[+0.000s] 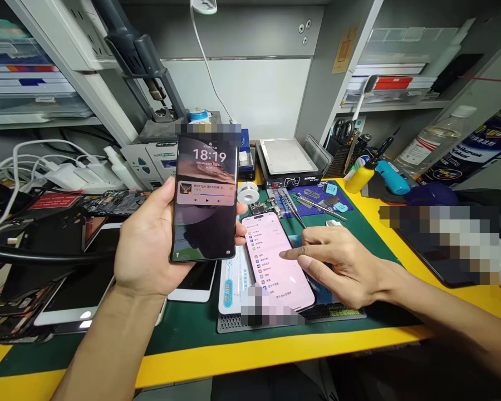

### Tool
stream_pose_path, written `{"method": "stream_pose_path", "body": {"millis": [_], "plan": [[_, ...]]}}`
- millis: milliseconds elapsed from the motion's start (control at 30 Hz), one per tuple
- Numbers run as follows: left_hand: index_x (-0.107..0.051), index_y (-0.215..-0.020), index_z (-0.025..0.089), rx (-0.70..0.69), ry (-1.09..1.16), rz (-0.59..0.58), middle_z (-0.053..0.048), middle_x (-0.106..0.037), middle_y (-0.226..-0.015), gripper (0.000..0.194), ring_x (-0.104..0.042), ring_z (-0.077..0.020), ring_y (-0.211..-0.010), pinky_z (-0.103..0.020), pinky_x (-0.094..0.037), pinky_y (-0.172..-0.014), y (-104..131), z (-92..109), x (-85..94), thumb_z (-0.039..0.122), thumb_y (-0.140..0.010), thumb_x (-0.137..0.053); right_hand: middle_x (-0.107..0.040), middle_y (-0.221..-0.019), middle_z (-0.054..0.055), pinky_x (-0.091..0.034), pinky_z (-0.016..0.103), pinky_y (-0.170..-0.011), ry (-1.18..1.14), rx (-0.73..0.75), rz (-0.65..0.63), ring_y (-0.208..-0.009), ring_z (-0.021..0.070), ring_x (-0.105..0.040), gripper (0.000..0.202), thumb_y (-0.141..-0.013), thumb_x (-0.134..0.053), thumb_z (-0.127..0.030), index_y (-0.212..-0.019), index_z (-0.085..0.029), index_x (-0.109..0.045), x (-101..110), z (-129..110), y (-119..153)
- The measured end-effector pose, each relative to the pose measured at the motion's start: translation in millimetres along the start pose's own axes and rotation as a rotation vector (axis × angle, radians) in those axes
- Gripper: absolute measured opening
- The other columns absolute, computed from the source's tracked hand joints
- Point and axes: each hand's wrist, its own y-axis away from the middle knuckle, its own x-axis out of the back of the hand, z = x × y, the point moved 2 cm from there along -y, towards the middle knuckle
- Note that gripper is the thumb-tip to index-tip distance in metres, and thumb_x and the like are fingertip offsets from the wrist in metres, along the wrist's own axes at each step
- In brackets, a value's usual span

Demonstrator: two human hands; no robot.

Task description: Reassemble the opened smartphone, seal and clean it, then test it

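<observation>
Holds a dark phone (204, 228) raised in the left hand (144, 242), with the grip wrapped round both long edges and the lit lock screen facing up the view. Points the right hand's (344, 262) index finger at the pink-lit phone (281, 273), with the grip loosely spread and pinching nothing; cannot tell whether touching the glass. Shows the pink-lit phone lying over a grey perforated mat (234, 324), near tweezers (292, 208) and a white spool (248, 193), before a hot plate (289, 157).
</observation>
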Motion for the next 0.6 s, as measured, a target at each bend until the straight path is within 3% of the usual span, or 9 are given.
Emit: {"method": "stream_pose_path", "body": {"millis": [200,600], "plan": [[-0.065,-0.124,0.012,-0.009,0.012,0.042,-0.018,-0.078,-0.097,0.058,-0.076,-0.0332,-0.074,-0.049,-0.064,-0.070,-0.2,-1.3,-2.3,0.048,-0.102,-0.026,-0.047,-0.064,0.001,-0.026,0.031,-0.054,-0.019,0.012,-0.006,-0.056,0.0127,-0.042,0.034,-0.097,-0.045,-0.017,-0.103,-0.010,-0.078,0.7,-0.2,1.0],[-0.065,-0.124,0.008,-0.010,0.039,0.086,-0.023,-0.077,-0.099,0.060,-0.077,-0.0358,-0.073,-0.051,-0.064,-0.068,-1.7,-4.6,-2.8,0.046,-0.102,-0.025,-0.046,-0.063,0.000,-0.027,0.029,-0.052,-0.013,0.005,0.041,-0.055,0.0121,-0.042,0.034,-0.098,-0.045,-0.014,-0.108,-0.007,-0.076,-0.6,-2.7,-1.4]]}}
